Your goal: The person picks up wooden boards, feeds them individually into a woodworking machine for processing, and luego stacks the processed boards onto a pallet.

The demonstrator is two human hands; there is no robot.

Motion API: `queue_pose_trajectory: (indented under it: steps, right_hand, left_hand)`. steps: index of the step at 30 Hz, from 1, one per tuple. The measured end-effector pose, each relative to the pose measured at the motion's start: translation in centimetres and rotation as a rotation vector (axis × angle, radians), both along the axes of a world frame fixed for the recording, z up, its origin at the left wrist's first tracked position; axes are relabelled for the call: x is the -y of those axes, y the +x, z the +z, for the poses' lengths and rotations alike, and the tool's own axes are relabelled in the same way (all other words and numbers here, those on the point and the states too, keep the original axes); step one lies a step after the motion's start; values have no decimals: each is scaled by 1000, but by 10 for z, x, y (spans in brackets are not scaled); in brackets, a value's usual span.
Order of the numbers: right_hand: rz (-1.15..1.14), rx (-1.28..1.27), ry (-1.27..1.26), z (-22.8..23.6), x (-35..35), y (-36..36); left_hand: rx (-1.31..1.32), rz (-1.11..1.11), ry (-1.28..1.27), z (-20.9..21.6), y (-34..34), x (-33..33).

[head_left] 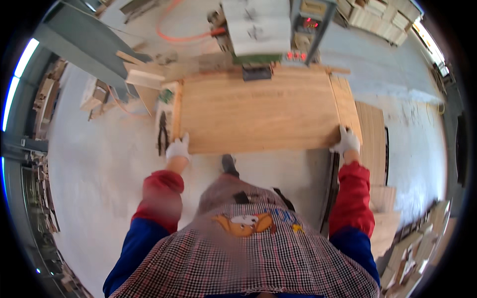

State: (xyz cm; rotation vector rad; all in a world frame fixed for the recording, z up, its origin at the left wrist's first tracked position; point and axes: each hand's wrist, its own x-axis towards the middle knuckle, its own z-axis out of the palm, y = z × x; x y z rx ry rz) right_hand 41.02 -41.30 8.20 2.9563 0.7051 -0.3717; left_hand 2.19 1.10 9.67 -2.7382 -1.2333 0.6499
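A wide light-brown wooden panel lies flat in front of me, with paler strips along its left and right ends. My left hand, in a white glove, grips the near left corner, its thumb over the edge. At the near right corner my right hand, gloved too, is closed on the panel's end strip. The panel hides the undersides of both grips. Against its far edge sits a dark block, part of the machine behind. Left of the panel, near my left hand, lies a pair of dark-handled pliers.
Beyond the panel stands a machine with a white marked cover and a control box with red lights. A grey steel column rises at the far left. Stacked boards stand to the right. An orange hose curves across the floor.
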Motion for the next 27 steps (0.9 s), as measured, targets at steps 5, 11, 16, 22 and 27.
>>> queue_pose_trajectory:
  steps: [5, 11, 16, 22, 27]
  right_hand:
    - [-70, -58, -69, 25, -2, -12]
    - [-63, -48, -75, 24, -2, -15]
    - [-70, -65, -83, 25, -3, -14]
    - [-54, -53, -81, 22, -2, -12]
    - [-64, -67, -110, 22, -2, -12]
  left_hand:
    - [-18, -13, -6, 3, 13, 4]
    - [-48, 2, -22, 4, 11, 5]
    - [-54, 0, -23, 5, 13, 6]
    - [-82, 11, -23, 7, 16, 7]
    - [-67, 18, -2, 1, 12, 6]
